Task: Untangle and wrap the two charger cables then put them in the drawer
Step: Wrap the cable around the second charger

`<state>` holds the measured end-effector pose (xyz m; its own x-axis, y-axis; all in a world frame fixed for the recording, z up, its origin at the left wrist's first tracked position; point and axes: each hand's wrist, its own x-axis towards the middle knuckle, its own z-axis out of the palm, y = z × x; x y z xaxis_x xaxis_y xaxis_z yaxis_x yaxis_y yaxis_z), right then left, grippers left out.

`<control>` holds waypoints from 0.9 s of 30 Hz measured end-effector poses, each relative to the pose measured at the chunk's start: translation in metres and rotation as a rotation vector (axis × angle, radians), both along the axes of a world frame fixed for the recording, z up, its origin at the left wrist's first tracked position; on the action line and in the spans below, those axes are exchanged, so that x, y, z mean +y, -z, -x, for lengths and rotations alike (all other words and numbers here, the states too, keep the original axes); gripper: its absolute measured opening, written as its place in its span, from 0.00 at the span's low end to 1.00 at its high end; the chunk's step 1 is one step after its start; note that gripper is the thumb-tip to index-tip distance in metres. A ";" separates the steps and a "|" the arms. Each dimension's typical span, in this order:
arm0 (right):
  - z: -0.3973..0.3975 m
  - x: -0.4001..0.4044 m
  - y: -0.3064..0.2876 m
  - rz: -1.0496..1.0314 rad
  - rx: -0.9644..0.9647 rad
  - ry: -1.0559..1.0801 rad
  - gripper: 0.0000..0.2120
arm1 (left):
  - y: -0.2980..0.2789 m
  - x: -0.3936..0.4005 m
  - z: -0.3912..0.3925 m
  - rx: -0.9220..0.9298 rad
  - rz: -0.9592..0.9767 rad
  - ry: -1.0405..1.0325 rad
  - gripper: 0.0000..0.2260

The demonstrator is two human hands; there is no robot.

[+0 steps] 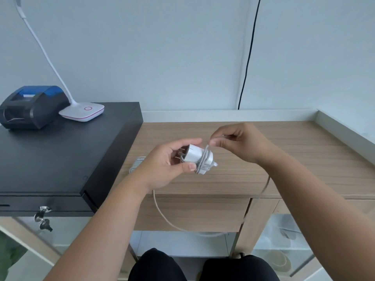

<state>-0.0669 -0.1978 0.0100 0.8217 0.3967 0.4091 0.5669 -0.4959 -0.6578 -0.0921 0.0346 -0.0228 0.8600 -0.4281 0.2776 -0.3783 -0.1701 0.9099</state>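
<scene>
My left hand (168,165) grips a white charger plug (193,156) above the wooden table, prongs pointing left. A few turns of its white cable (205,161) are wound around the plug's right end. My right hand (241,144) pinches the cable just above the plug. The loose rest of that cable (168,218) hangs in a long loop below the table front, passing the closed drawer (192,211). A second white cable bundle (136,164) lies on the table behind my left wrist, mostly hidden.
A black cash drawer box (60,155) stands at the left, carrying a black and blue receipt printer (32,107) and a white lamp base (82,112). A black wire (246,67) runs down the wall. The wooden table (294,159) has a raised white rim at right.
</scene>
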 end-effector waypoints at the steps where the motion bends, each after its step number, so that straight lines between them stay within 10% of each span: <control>1: -0.002 0.001 0.005 -0.056 0.040 -0.021 0.05 | -0.002 0.001 0.001 0.013 0.084 0.041 0.23; 10: 0.016 0.035 0.051 -0.182 0.114 0.006 0.12 | -0.008 -0.023 0.002 0.153 0.724 -0.050 0.19; 17: 0.025 0.030 0.041 0.267 -0.214 0.124 0.10 | 0.006 -0.023 -0.009 -0.156 0.037 -0.537 0.22; 23: 0.015 0.011 0.010 0.365 -0.311 0.106 0.10 | -0.001 -0.014 -0.004 -0.267 -0.382 -0.304 0.26; 27: 0.007 0.005 0.006 0.172 -0.207 0.013 0.15 | -0.010 -0.005 -0.002 -0.086 -0.249 -0.093 0.25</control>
